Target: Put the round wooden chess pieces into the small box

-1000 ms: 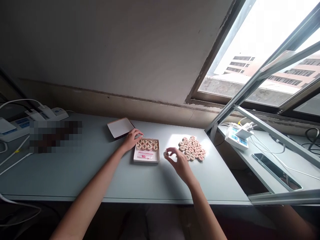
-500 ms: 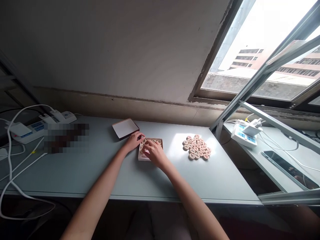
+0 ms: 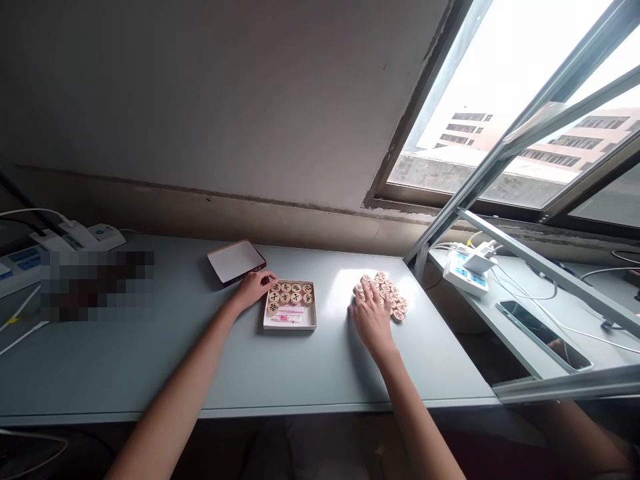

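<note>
A small square box (image 3: 291, 323) sits mid-table with several round wooden chess pieces (image 3: 290, 293) lined up inside its far half and a pink-printed sheet on its floor. My left hand (image 3: 253, 289) rests against the box's left far corner, fingers curled on its rim. To the right, a loose cluster of wooden pieces (image 3: 394, 298) lies in a sunlit patch. My right hand (image 3: 371, 315) lies over the cluster's near-left part with fingers spread on the pieces. I cannot tell whether a piece is pinched under it.
The box lid (image 3: 235, 261) lies behind the left hand. Power strips (image 3: 75, 238) and cables sit at the far left beside a blurred patch. An open window frame (image 3: 505, 243) slants over a side table with a power strip (image 3: 466, 272) and a phone (image 3: 542, 325).
My right hand carried one piece into the box, then went back right to the loose cluster. The box holds one more piece. My left hand stayed at the box's corner.
</note>
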The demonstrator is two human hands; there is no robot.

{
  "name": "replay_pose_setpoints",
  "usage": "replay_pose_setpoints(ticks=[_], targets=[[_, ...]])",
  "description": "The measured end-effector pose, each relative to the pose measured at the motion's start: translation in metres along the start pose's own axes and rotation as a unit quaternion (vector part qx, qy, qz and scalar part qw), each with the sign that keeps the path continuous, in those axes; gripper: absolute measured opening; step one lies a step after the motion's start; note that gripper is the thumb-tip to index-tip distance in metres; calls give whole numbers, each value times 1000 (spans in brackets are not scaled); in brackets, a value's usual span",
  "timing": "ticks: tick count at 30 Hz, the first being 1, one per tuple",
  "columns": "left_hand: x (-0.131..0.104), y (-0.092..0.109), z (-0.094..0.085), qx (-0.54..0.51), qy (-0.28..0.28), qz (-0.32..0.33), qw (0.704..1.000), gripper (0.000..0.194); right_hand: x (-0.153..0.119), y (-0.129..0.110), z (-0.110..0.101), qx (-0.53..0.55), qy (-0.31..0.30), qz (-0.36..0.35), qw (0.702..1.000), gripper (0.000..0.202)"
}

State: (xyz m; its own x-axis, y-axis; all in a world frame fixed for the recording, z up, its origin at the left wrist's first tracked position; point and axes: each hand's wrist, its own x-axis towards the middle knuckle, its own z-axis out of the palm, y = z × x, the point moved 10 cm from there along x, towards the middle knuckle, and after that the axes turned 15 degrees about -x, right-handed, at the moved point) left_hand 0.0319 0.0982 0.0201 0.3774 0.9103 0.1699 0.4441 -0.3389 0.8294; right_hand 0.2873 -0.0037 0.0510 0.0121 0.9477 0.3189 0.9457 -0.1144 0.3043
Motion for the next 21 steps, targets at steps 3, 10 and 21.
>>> replay_pose_setpoints(ticks=[3,10,21], targets=[[0,2,0,0,3,2,1000,32,-18,-1,0,33,19,-21,999,29],[1,2,0,4,1,-1,1000,32,-20,-30,-26,307,-4,-89,948,15],[3,-5,1,0,8,0,1000,36,7,-140,-54,285,11,-274,918,14]])
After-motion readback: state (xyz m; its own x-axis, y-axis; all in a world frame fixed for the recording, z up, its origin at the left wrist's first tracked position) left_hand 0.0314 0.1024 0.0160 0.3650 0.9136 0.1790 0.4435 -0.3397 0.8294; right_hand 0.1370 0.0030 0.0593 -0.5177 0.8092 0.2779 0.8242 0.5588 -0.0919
